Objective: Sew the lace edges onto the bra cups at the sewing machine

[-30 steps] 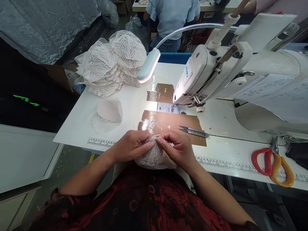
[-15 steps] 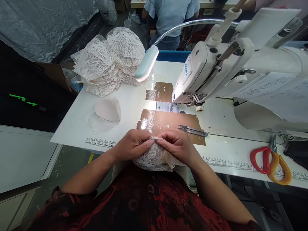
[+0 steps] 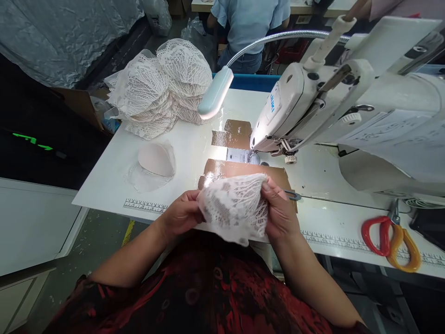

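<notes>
A white lace bra cup is spread between my two hands over the table's near edge. My left hand pinches its left side, fingers partly behind the lace. At the upper right corner, my right hand grips it between thumb and fingers. Beyond the lace lies brown cardboard taped to the table, and thread snips are partly covered by my right hand and the lace. The sewing machine stands just past them, its needle area lit.
Stacked lace cups fill the table's far left. A smooth beige cup on sheer fabric lies nearer. A lamp hangs over the table. Scissors with red and orange handles lie right. A co-worker sits beyond.
My hands have moved apart from a close pinch at the lace edge. The lace cup is now raised and opened out flat between them, covering much of the snips.
</notes>
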Motion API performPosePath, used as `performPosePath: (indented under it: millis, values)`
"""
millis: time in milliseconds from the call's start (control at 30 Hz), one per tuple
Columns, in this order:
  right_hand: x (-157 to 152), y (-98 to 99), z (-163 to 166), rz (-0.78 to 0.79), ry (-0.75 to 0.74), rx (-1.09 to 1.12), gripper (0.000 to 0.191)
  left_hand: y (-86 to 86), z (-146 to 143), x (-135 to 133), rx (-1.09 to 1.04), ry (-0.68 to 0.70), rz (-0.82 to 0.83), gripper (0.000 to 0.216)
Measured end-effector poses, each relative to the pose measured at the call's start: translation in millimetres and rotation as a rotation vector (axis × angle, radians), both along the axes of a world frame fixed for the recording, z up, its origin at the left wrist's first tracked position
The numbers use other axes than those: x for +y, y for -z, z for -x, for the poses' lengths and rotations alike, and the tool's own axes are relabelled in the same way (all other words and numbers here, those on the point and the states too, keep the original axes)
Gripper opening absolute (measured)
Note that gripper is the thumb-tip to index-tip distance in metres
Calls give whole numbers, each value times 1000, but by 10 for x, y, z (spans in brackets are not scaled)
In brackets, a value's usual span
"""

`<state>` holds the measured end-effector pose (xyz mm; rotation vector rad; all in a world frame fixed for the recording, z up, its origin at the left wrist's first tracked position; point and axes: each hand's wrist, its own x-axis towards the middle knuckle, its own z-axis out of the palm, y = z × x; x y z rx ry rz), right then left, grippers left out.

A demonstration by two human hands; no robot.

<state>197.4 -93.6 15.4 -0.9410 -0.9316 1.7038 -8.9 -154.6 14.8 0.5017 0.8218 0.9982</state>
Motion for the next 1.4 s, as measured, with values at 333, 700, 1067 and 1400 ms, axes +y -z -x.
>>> performPosePath:
  millis: [333,700,1067,1400]
  values:
    - [-101,35,-3,-94,20,22,18,-150,-288,40,173,-107,-163,42]
    - [-15,20,-54,196,135,203,29,-136,-152,-8,126,-96,-113,14]
    - [8,151,-61,211,134,178,27,-157,-122,-37,318,-128,-337,25]
    - [21,182,-42,228,124,170,26,-183,-85,-76,203,-110,-323,22]
